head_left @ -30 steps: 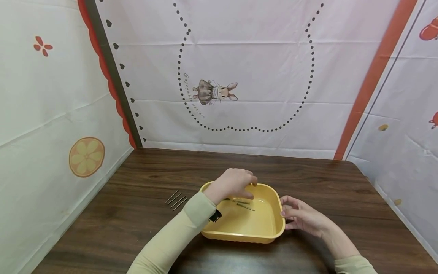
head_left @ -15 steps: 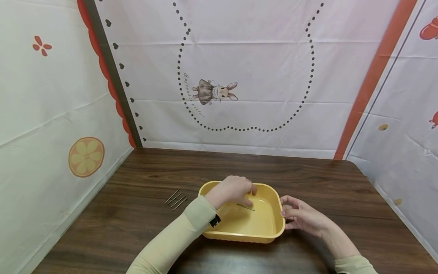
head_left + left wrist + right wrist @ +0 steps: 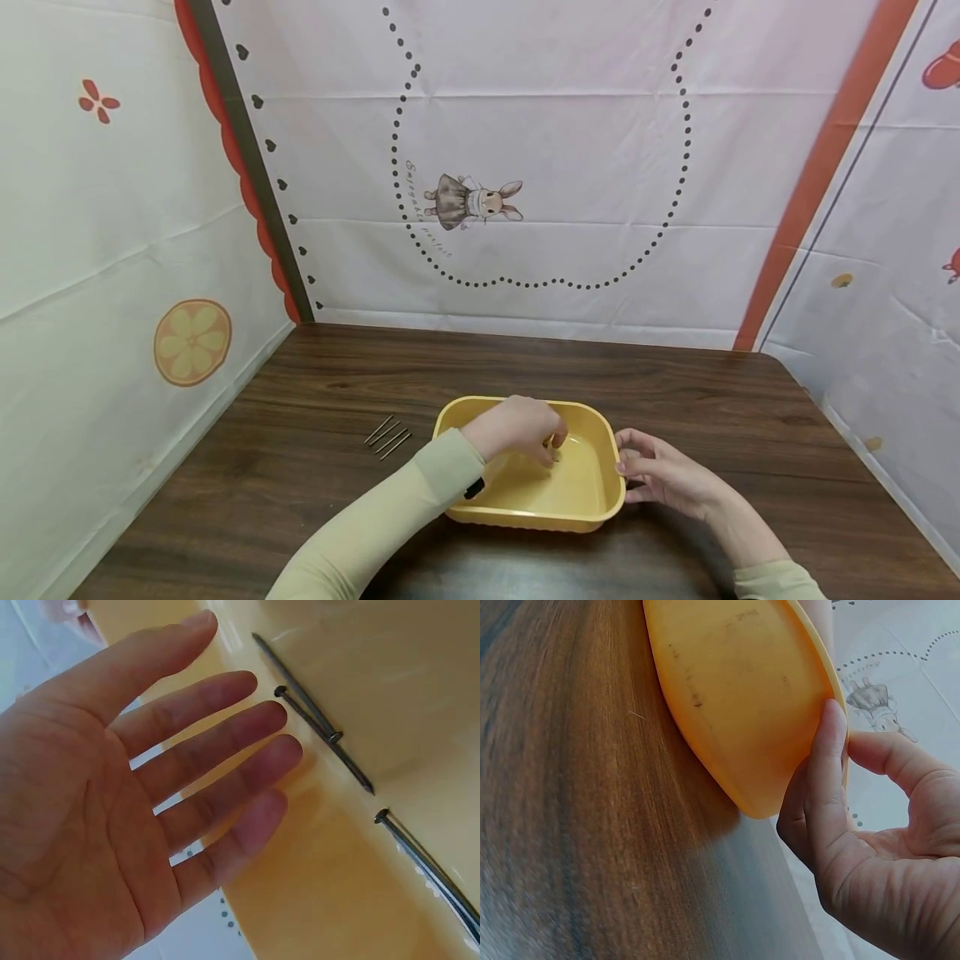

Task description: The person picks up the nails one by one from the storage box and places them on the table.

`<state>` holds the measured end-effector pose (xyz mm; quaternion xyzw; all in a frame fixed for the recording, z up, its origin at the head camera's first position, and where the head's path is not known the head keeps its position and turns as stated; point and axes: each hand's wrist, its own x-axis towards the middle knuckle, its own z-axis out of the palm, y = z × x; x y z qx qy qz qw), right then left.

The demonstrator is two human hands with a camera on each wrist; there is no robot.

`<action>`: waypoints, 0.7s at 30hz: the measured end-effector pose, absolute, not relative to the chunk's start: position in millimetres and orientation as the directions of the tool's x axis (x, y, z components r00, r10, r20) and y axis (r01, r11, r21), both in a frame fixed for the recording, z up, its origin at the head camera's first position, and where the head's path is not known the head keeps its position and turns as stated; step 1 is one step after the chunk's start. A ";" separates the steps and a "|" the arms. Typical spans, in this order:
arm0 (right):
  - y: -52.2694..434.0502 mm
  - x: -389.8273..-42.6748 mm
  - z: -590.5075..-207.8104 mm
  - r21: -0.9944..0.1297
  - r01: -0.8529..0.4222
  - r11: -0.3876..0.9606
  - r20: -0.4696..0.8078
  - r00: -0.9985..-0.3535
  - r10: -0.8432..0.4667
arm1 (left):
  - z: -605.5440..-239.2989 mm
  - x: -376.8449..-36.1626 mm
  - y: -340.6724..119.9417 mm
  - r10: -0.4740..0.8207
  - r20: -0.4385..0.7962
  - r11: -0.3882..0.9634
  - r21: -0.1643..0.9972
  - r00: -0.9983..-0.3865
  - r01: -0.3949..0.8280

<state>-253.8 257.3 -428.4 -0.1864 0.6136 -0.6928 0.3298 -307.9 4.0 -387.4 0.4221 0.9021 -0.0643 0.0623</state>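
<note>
My left hand (image 3: 516, 429) is down inside a yellow plastic tray (image 3: 525, 524). In the left wrist view its fingers are spread and relaxed, gripping nothing. Close to those fingertips, two dark metal nails (image 3: 296, 686) lie partly overlapping on the tray floor. More nails (image 3: 427, 862) lie side by side toward that view's lower right corner. The left hand hides most of the nails in the head view. At the tray's right end my right hand (image 3: 671, 479) pinches the rim between thumb and fingers, as the right wrist view also shows.
Several nails (image 3: 396, 447) lie in a slanted row on the dark wooden table (image 3: 315, 500), left of the tray. White printed cloth (image 3: 570, 167) hangs behind the table and along both sides.
My left hand has lowered deeper into the tray and shifted slightly toward the near side, covering nails visible earlier. The right hand stays on the rim, and the table nails have not moved.
</note>
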 end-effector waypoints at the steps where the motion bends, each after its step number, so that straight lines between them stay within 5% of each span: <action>1: 257.3 -253.7 -428.3 -0.973 0.226 -0.032 -0.143 -0.713 -0.686 | -388.5 -308.0 4.7 0.754 -0.167 0.634 -0.072 -0.636 0.770; 21: 257.5 -254.6 -428.1 -0.974 0.224 -0.022 -0.149 -0.715 -0.683 | -399.5 -301.1 13.3 0.752 -0.179 0.590 -0.249 -0.635 0.768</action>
